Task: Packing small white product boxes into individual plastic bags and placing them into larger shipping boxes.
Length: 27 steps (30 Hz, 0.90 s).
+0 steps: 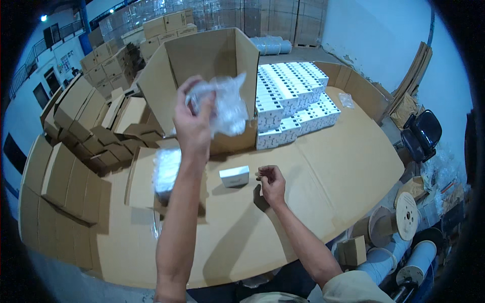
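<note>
My left hand [194, 118] is raised in front of a tall open carton [199, 55], its fingers closed round a crumpled clear plastic bag [230, 108]. A small white box [234, 176] stands on the cardboard-covered table [303, 177] below. Just right of that box is my right hand [273, 184], loosely curled and holding nothing, a small gap between it and the box. Left of my left forearm, a stack of plastic-wrapped items [167, 170] sits in a low open carton [139, 184].
Rows of stacked small white boxes [295, 98] fill the table's back right, with a flat plastic packet [346, 100] beside them. Folded cartons [65, 187] crowd the left side. Cable spools [406, 216] and a black chair [422, 134] stand off the right edge.
</note>
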Tool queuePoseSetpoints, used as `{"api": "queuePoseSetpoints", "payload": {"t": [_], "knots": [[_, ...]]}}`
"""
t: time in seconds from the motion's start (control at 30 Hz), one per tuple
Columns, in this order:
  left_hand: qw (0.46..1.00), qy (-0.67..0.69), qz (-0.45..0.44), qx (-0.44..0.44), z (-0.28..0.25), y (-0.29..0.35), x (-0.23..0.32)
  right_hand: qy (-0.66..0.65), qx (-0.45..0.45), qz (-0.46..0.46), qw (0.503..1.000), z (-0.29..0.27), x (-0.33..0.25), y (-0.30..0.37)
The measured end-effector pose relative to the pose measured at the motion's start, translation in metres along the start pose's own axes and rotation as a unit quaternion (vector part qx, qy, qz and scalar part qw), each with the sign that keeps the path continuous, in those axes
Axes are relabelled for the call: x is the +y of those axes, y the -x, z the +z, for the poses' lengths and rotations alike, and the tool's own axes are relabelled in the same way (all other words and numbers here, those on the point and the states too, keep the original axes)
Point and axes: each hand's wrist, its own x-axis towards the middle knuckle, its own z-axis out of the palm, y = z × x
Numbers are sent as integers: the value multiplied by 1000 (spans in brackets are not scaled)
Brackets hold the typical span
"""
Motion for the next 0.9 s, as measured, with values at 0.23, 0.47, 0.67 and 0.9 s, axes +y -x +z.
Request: {"api": "queuePoseSetpoints", "payload": {"t": [0.23,0.47,0.67,0.9], "knots": [[987,-57,-143,43,-34,156,-37,-81,-25,29,996,-7,-14,36],[970,-98,-207,86,-60,215,-80,-49,-296,139,944,3,-52,58],[964,-210,-103,124,-78,200,-90,3,-339,195,920,-11,-53,42],[972,-214,-68,75,-80,192,-80,-7,-406,251,879,-29,-62,27]]}}
